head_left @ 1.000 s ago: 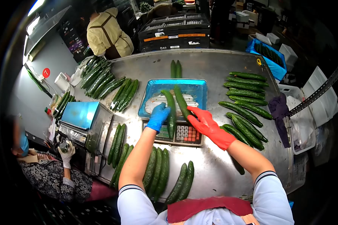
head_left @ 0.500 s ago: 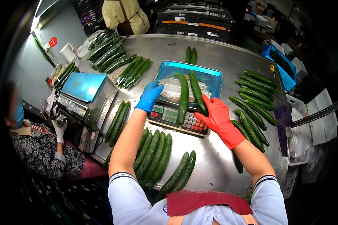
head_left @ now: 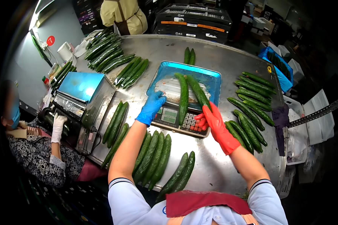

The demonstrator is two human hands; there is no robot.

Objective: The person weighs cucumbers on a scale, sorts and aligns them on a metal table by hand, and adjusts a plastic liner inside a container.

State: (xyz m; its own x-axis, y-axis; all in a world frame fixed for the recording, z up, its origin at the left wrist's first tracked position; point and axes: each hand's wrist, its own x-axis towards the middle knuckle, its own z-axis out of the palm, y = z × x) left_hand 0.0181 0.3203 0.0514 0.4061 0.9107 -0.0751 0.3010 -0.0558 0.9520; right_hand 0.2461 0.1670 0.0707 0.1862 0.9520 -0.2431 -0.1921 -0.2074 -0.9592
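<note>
Gripping the lower end of one cucumber (head_left: 197,90) with the fingers of the red-gloved right hand (head_left: 220,129), at the near edge of the scale's blue tray (head_left: 213,75). Cannot tell whether resting it there or lifting it slightly. Have another cucumber (head_left: 183,99) just left of it, reaching from the tray down over the panel and covering part of it between display (head_left: 169,115) and keypad (head_left: 193,122). Holding the blue-gloved left hand (head_left: 152,108) at the tray's near left corner, fingers bent around no cucumber; cannot tell how far closed, or whether touching the tray.

Passing the left forearm beside a front row of cucumbers (head_left: 154,155), hiding part of it. Have more cucumbers (head_left: 255,93) down the right side of the metal surface (head_left: 210,161), crowding close to the right forearm, with a dark cloth (head_left: 281,123) at the edge beyond. Can see a pair of cucumbers (head_left: 189,56) behind the tray, wrapped cucumbers (head_left: 131,73) to its left, and, past a machine with a blue plate (head_left: 80,86), a co-worker's white-gloved hand (head_left: 58,127).
</note>
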